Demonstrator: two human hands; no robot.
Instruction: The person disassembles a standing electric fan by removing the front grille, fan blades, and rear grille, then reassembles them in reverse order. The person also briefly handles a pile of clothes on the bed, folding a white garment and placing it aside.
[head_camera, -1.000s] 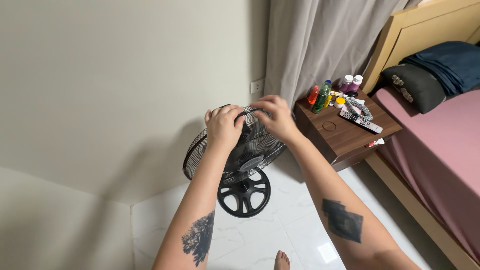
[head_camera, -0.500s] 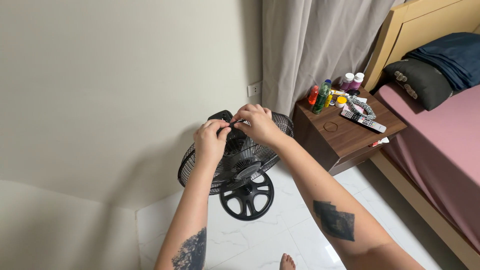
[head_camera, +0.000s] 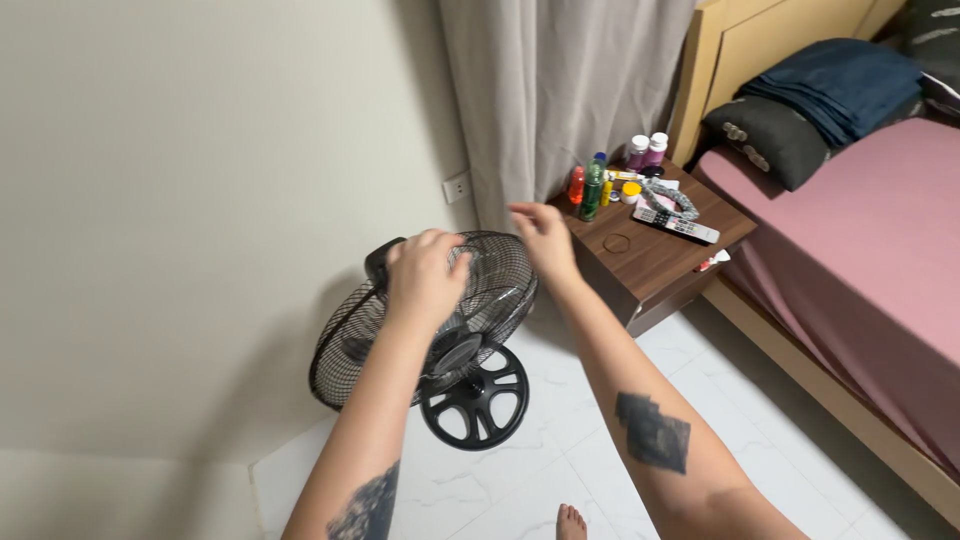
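Fan on floor by wall, grille tilted up. Our left hand grips the top rim, fingers curled, steadying it. Right hand hovers beside, fingers loosely spread, empty.

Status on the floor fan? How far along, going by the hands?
Looks done: nothing I can confirm. The black floor fan stands tilted on its round base, wire grille in place. In hand: the left hand rests on the grille's top rim; the right hand is open in the air beside it, touching nothing. Left: can't tell; the clips and the fan's back are hidden.
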